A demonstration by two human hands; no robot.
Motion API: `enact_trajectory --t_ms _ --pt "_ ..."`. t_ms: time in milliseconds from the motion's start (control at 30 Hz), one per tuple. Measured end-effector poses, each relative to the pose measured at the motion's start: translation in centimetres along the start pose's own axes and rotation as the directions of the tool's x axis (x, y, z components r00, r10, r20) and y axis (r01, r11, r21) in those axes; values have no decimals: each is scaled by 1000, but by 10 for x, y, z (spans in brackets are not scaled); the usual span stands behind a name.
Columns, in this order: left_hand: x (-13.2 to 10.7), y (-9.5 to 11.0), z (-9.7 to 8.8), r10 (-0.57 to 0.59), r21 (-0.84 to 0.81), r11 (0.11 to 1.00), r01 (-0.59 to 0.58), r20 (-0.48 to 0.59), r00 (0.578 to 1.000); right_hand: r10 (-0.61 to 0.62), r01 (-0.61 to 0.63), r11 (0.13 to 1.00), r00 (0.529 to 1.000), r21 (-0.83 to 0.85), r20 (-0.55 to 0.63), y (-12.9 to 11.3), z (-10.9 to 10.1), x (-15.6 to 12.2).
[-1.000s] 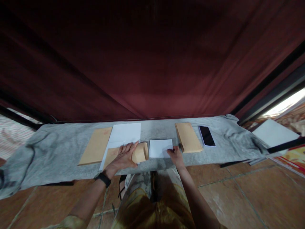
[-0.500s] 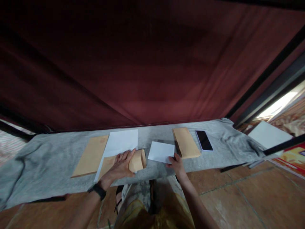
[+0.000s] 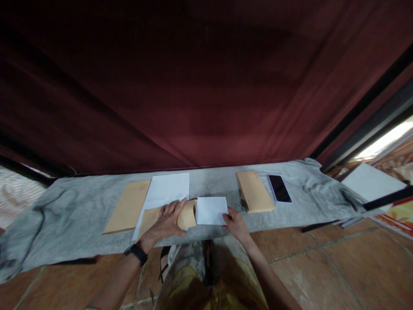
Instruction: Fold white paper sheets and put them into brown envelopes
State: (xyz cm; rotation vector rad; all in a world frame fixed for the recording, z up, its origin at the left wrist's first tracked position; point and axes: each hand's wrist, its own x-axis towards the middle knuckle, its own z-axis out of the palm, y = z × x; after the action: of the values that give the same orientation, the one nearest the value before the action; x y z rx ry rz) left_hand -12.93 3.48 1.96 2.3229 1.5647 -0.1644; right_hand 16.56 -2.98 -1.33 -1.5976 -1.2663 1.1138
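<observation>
Left hand (image 3: 167,219) lies flat with fingers spread, pressing the brown envelope (image 3: 187,214) onto the grey cloth (image 3: 74,206); right hand (image 3: 235,223) pinches the folded white paper (image 3: 211,210) by its right edge, its left edge at the envelope's bulging mouth; beyond the envelope lies a white sheet (image 3: 167,188); well to its right sit an envelope stack (image 3: 254,191) and a phone (image 3: 279,188).

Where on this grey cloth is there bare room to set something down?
Bare cloth: left of the flat brown envelope; at the back between white sheet and envelope stack; right of the phone. Crowded in front: left hand, open envelope, folded paper, right hand.
</observation>
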Motion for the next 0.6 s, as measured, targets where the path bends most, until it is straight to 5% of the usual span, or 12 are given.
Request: enact_trajectory --t_ms 333,600 --pt "2 -4 3 5 -1 1000 -5 6 1000 7 41 957 986 -287 165 -34 -20 12" --pt "1 0 0 -19 -4 1000 20 30 999 39 19 975 966 -222 255 -31 -26 32"
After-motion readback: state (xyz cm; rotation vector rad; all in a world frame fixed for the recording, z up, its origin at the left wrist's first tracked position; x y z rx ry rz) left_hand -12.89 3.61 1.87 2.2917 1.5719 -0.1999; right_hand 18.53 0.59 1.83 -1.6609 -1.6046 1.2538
